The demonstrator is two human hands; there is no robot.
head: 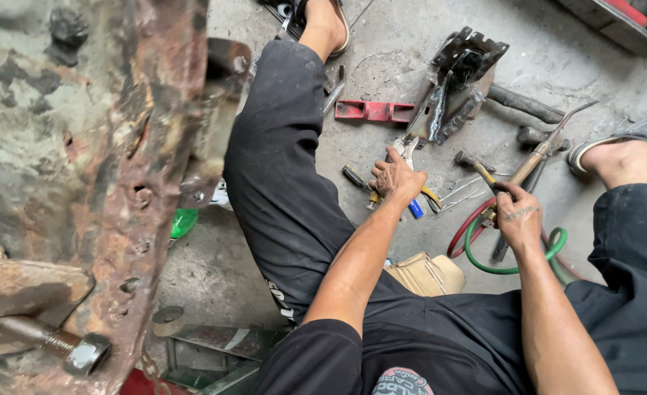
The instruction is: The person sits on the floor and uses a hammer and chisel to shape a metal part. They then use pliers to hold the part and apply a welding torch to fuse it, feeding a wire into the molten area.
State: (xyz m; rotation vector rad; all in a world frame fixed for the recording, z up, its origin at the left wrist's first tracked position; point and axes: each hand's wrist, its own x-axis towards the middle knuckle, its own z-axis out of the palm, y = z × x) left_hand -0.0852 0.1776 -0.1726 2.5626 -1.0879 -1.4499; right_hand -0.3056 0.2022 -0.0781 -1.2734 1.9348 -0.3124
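Person sits on concrete floor (382, 66), legs in black trousers spread toward 12 and 2 o'clock. Left hand (396, 179) is down on a small pile of hand tools just right of the left leg: fingers curled together over pliers (409, 148) w/ pale jaws pointing to 12, plus a blue-and-yellow-handled screwdriver (418, 205) poking out at 5 o'clock of the hand. Can't tell exactly which tool it grips.

Right hand (517, 213) is clamped on the handle of a gas torch (539, 153); brass tube runs up toward 1 o'clock, thin tip ending near the right foot (623, 153). Red hose (466, 227) & green hose (510, 265) loop on the floor below the hand, at 6–7 o'clock of it, touching the torch base.

Between the two hands: a hammer (473, 164) w/ yellowish handle and some bare wire rods (462, 192). At 12 o'clock of the left hand a bent grey metal bracket (459, 80) lies on the floor, a flat red bar (373, 111) just at its 9 o'clock. A dark round bar (524, 104) lies at 3 o'clock of the bracket.

Crumpled cardboard box (426, 274) sits between the legs, near the left forearm. Far left: big rusty steel frame (96, 168), close to camera, w/ a bolt and nut (82, 352) at its 6 o'clock. Green scrap (183, 222) on floor behind it.
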